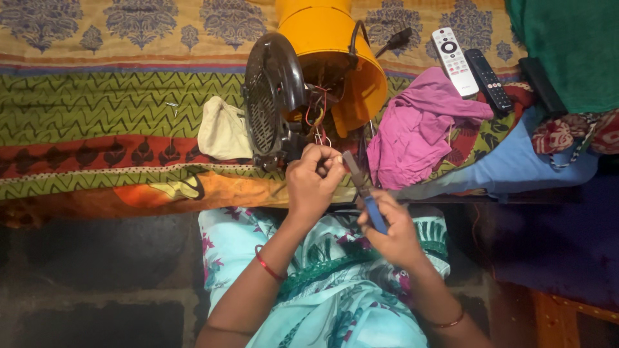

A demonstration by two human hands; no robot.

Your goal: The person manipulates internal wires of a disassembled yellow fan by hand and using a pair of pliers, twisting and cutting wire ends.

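- Yellow plastic housing (335, 58) of the opened appliance lies tipped on the patterned bedspread (97, 129) at the far middle, its dark grille (267, 103) swung to the left and loose red and pale wires (316, 119) hanging out toward you.
- Your left hand (314, 183) is curled, fingertips pinching the wire ends just near of the grille; tug too hard and a strand could, I judge, snap or pull off its joint inside.
- Your right hand (393, 232) is closed around the blue handle of a cutter (364, 190), its dark blade pointing far-left toward your left fingers. The two are very near each other, so a slip would likely nick skin or slice the wire through rather than just its coating.
- Whether the black cord (380, 42) is plugged in cannot be told; if live, bare ends are a shock risk.
- Pink cloth (419, 125) lies just right of the blade and could snag it.
- Two remotes (467, 67) sit far right, well apart.
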